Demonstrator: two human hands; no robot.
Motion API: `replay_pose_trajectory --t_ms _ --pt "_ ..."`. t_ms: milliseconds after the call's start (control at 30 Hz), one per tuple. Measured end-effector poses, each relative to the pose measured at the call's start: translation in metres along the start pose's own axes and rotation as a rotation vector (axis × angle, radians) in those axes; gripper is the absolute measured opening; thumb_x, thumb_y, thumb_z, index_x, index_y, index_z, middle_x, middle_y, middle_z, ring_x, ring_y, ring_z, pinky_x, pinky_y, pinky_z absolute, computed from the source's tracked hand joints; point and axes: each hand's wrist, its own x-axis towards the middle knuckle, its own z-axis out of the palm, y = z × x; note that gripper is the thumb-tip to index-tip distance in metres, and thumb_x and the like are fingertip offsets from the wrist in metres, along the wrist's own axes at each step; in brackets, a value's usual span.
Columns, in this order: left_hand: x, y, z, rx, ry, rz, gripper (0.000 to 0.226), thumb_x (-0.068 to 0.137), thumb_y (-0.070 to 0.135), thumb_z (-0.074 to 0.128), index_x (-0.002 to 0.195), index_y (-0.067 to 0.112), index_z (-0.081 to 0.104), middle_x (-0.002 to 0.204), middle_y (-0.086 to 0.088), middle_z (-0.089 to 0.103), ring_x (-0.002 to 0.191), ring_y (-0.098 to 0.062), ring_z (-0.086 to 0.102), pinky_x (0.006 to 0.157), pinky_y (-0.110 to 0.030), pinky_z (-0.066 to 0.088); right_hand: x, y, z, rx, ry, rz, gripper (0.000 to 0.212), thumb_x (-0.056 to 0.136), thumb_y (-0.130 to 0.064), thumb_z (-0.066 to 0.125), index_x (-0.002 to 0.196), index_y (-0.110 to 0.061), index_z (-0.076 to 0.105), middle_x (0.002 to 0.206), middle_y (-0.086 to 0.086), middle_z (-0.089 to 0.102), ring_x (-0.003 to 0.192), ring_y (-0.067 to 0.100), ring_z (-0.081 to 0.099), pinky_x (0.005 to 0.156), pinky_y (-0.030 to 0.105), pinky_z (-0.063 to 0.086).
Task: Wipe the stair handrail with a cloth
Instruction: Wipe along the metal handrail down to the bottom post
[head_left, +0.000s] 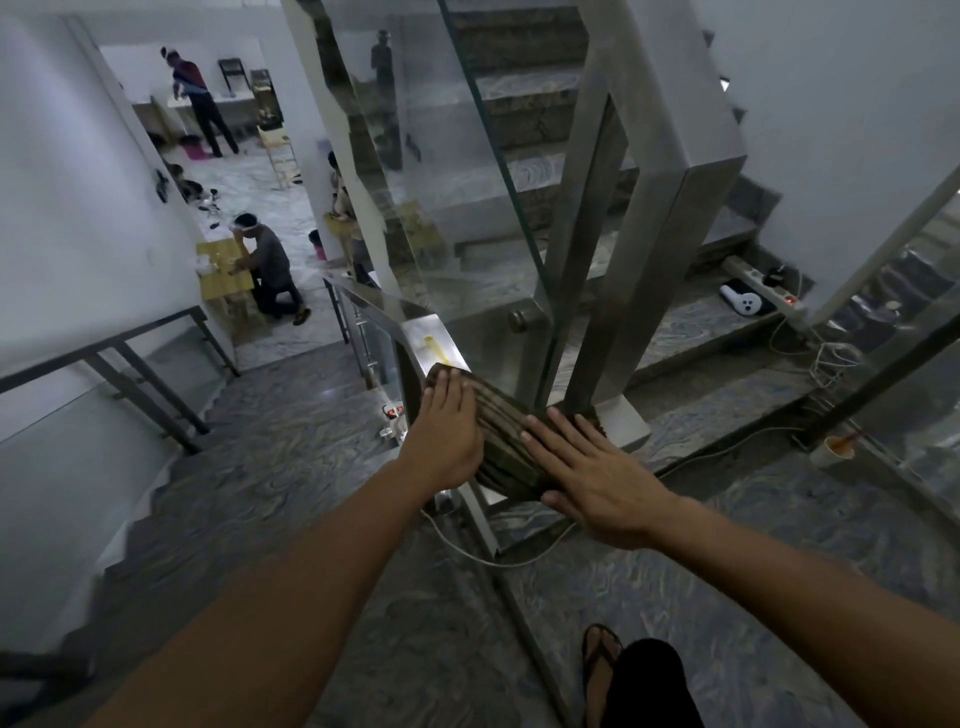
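A dark, striped cloth (501, 436) lies spread over the flat top of the steel handrail (431, 340) at the landing corner. My left hand (447, 431) presses flat on the cloth's left end, fingers together and pointing away from me. My right hand (587, 467) lies flat on the cloth's right end, fingers spread and pointing up-left. Neither hand curls around the cloth. A yellowish smear shows on the bare rail just beyond the cloth.
Glass panels (467, 182) and steel posts (649, 260) rise behind the rail. Stairs descend at the left and climb at the right. White cables (524, 558), a power strip (763, 283) and a cup (834, 449) lie on the marble landing. Several people are in the room below. My sandalled foot (602, 670) is at the bottom.
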Motion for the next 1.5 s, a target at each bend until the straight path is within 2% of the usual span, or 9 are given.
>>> replay_pose_trajectory --t_ms 167,267,467,533,733,1000,1267,1400,1500 --pt "0.022 -0.029 -0.015 -0.002 -0.058 0.119 0.061 0.097 0.023 0.025 0.149 0.002 0.002 0.159 -0.018 -0.006 0.147 -0.029 -0.012 0.116 -0.034 -0.013 0.017 -0.05 -0.005 0.165 0.01 0.102 0.075 0.089 -0.062 0.0 0.148 -0.019 -0.013 0.158 0.009 -0.018 0.144 0.029 -0.024 0.119 0.047 -0.009" --pt "0.035 -0.044 -0.018 0.009 -0.053 0.164 0.059 0.099 0.02 0.029 0.15 0.005 0.002 0.16 -0.015 -0.006 0.147 -0.025 -0.013 0.111 -0.029 -0.016 0.035 -0.08 0.001 0.217 0.089 0.187 0.068 0.092 -0.06 0.002 0.149 -0.025 -0.009 0.158 0.013 -0.014 0.143 0.037 -0.019 0.116 0.053 -0.01" --pt "0.059 -0.066 -0.028 0.083 -0.067 0.246 0.069 0.088 0.038 0.011 0.15 0.009 0.004 0.161 -0.012 -0.002 0.148 -0.02 -0.008 0.119 -0.033 -0.009 0.059 -0.096 0.005 0.16 0.128 0.371 0.06 0.096 -0.051 0.017 0.146 -0.02 0.03 0.152 0.016 0.034 0.139 0.042 0.03 0.109 0.059 0.026" --pt "0.066 -0.07 -0.028 0.095 -0.042 0.248 0.069 0.089 0.04 0.009 0.15 0.01 0.004 0.161 -0.011 -0.001 0.148 -0.02 -0.007 0.119 -0.033 -0.008 0.069 -0.096 0.005 0.169 0.117 0.391 0.059 0.096 -0.049 0.017 0.144 -0.018 0.033 0.15 0.016 0.039 0.137 0.041 0.034 0.107 0.058 0.03" --pt "0.086 -0.085 -0.028 0.109 0.026 0.256 0.068 0.09 0.042 0.005 0.15 0.012 0.009 0.161 -0.008 0.005 0.148 -0.018 -0.002 0.121 -0.036 -0.002 0.092 -0.088 -0.001 0.271 0.113 0.333 0.064 0.094 -0.049 0.014 0.15 -0.021 0.001 0.16 0.014 -0.001 0.146 0.04 -0.004 0.115 0.051 0.001" --pt "0.107 -0.098 -0.031 0.053 0.047 0.214 0.065 0.092 0.039 0.011 0.149 0.01 0.015 0.16 -0.011 0.015 0.148 -0.022 0.007 0.121 -0.038 0.002 0.118 -0.079 -0.006 0.312 0.097 0.322 0.064 0.091 -0.044 0.008 0.149 -0.026 -0.009 0.16 0.011 -0.011 0.145 0.037 -0.014 0.117 0.05 -0.003" --pt "0.123 -0.1 -0.042 -0.202 0.108 0.082 0.042 0.101 0.02 0.034 0.14 0.006 0.035 0.145 -0.017 0.041 0.133 -0.028 0.037 0.111 -0.034 0.023 0.145 -0.07 -0.014 0.37 0.069 0.317 0.059 0.1 -0.035 0.023 0.149 -0.025 -0.008 0.16 0.009 -0.014 0.145 0.036 -0.017 0.117 0.051 0.0" --pt "0.116 -0.103 -0.034 -0.242 0.166 0.066 0.045 0.099 0.021 0.034 0.141 0.004 0.034 0.143 -0.019 0.042 0.132 -0.03 0.036 0.113 -0.037 0.022 0.14 -0.069 -0.015 0.341 0.053 0.293 0.06 0.1 -0.032 0.024 0.149 -0.024 -0.008 0.16 0.01 -0.015 0.145 0.036 -0.017 0.118 0.052 0.001" --pt "0.097 -0.106 -0.02 -0.215 0.18 0.069 0.061 0.094 0.032 0.021 0.145 0.001 0.024 0.152 -0.02 0.027 0.143 -0.031 0.02 0.12 -0.041 0.014 0.124 -0.076 -0.009 0.29 0.069 0.279 0.061 0.099 -0.032 0.026 0.15 -0.023 -0.006 0.161 0.01 -0.011 0.145 0.037 -0.016 0.118 0.054 0.0"
